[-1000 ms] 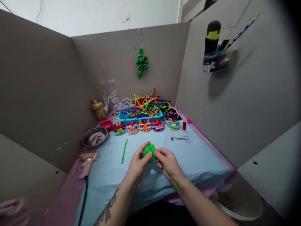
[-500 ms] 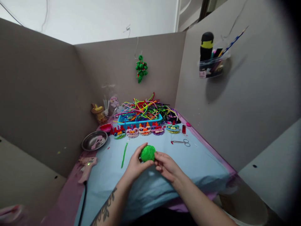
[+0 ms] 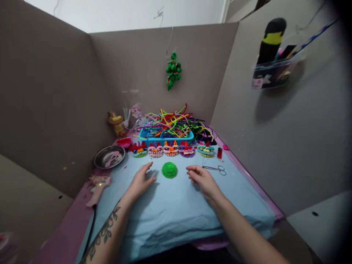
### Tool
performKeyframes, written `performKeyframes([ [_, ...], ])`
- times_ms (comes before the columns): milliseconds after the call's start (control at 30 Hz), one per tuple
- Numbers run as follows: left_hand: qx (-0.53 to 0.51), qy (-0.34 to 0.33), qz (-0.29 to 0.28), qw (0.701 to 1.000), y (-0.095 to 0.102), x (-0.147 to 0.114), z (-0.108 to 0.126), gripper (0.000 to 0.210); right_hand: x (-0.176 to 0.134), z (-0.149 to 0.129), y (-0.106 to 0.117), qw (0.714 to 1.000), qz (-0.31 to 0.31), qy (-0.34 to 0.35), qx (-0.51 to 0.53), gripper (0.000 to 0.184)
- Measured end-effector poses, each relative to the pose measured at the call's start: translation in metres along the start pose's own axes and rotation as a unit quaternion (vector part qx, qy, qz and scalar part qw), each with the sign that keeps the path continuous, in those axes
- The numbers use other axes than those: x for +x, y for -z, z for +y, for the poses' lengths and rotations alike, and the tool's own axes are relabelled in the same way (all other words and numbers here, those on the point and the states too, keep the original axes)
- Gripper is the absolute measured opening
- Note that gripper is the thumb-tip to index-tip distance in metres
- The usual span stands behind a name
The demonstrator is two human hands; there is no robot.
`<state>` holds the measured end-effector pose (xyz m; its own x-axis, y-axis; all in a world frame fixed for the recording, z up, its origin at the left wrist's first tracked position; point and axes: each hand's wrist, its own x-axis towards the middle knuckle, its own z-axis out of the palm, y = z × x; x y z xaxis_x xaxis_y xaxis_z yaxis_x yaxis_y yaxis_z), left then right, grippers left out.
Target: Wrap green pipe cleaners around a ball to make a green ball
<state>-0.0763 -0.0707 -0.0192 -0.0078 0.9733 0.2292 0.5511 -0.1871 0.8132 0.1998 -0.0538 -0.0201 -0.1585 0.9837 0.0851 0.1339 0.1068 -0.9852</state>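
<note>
A round green dome made of fuzzy pipe cleaner rests on the blue table cover, between my two hands and touching neither. To its left, my left hand is open, thumb and fingers spread. On the other side my right hand is held with loosely bent fingers, and nothing shows in it. Scissors lie just beyond the right fingertips. Several colourful lion-like pipe-cleaner heads form a row behind the dome.
A blue tray heaped with pipe cleaners stands at the back. Leftward are a metal bowl and a pink glue gun with a black cord. Grey panels surround the table; a holder of tools hangs on the right one.
Both hands have let go of the green dome, now set down on the cover, and moved apart. The green strip on the left no longer shows. The camera view has shifted.
</note>
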Motion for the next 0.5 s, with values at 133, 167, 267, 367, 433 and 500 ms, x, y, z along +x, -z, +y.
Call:
performKeyframes([
  [133,0.011,0.001,0.028,1.0,-0.008,0.001,-0.001,0.037,0.041,-0.013,-0.028,0.985,-0.055,0.087,-0.138,0.025],
  [167,0.012,0.003,0.042,0.999,-0.011,0.003,0.0,0.033,0.049,-0.016,-0.038,0.978,-0.064,0.11,-0.164,0.024],
  [267,0.011,0.016,0.092,0.996,-0.019,0.008,0.0,0.027,0.063,-0.013,-0.069,0.947,-0.115,0.159,-0.252,0.026],
  [367,0.008,0.026,0.122,0.992,-0.022,0.009,0.0,0.024,0.064,-0.001,-0.089,0.896,-0.153,0.183,-0.375,0.022],
  [433,0.004,0.03,0.131,0.991,-0.021,0.009,-0.001,0.022,0.064,0.007,-0.093,0.899,-0.152,0.18,-0.369,0.021],
  [500,0.001,0.029,0.128,0.991,-0.021,0.008,-0.001,0.022,0.066,0.01,-0.089,0.908,-0.152,0.182,-0.345,0.022],
])
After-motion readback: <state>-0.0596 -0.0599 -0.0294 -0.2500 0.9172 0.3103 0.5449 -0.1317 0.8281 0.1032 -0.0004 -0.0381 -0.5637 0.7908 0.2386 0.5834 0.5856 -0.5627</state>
